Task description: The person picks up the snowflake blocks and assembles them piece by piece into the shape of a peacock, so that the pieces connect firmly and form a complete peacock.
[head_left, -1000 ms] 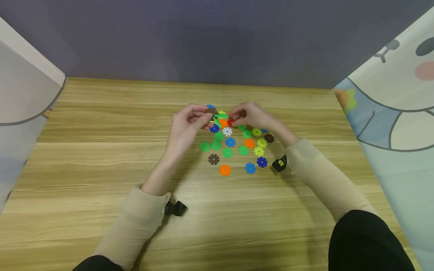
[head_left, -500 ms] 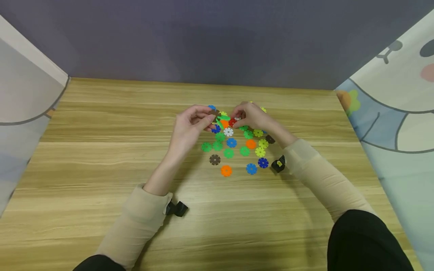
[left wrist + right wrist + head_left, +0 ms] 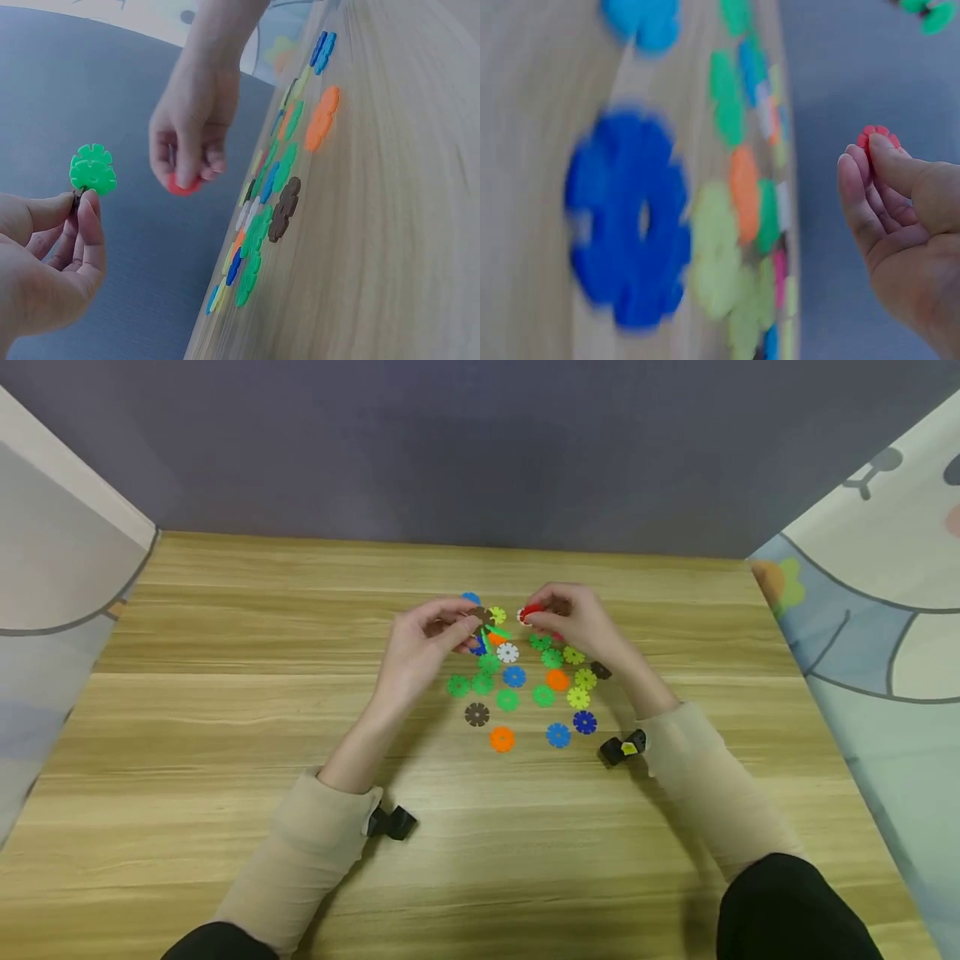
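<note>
My left hand (image 3: 427,639) pinches a brown notched disc (image 3: 481,617) between thumb and fingers, above the pile. Two green notched discs (image 3: 94,171) stick out from the brown one, joined to it at their edges. To the right, my right hand (image 3: 573,620) pinches a red notched disc (image 3: 877,135) by its edge between thumb and fingertips. In the left wrist view the red disc hangs beside the green pair, with a gap between them. Both hands are raised over the table.
Loose discs lie flat on the wooden table (image 3: 225,710), among them a white disc (image 3: 507,652), an orange disc (image 3: 502,739), a brown disc (image 3: 477,714) and a dark blue disc (image 3: 585,722). A grey panel (image 3: 450,452) rises behind the table.
My right hand has picked up the red disc from the pile and lifted it slightly up and right. My left hand keeps its pinch on the brown disc, which has turned a little.
</note>
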A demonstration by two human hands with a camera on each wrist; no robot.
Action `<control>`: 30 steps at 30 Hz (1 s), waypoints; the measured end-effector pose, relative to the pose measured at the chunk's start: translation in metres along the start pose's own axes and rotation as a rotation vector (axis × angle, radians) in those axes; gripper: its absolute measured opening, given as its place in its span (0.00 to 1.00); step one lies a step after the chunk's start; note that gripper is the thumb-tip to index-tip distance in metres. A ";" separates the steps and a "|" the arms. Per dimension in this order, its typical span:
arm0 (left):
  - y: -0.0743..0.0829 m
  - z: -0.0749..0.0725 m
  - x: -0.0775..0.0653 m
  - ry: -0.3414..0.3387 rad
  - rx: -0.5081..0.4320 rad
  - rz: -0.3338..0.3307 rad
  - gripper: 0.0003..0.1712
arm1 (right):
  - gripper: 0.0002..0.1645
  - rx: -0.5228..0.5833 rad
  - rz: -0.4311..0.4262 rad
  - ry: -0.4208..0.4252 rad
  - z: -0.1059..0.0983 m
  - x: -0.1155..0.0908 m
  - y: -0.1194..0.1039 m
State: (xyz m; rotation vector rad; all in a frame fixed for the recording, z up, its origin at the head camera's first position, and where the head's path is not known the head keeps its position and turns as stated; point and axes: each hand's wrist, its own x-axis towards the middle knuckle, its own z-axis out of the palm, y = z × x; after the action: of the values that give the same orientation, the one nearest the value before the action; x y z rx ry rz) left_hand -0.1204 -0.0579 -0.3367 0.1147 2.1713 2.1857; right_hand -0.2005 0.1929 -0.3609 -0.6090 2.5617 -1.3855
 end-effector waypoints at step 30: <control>0.010 0.000 -0.010 -0.097 -0.020 -0.020 0.12 | 0.08 0.213 -0.352 0.196 0.021 -0.048 -0.066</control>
State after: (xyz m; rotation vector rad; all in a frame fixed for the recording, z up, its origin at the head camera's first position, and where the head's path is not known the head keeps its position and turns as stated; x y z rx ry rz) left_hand -0.1101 -0.0593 -0.3266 0.1935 2.0898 2.1433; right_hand -0.1318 0.1656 -0.3204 -0.9637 2.4847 -1.8870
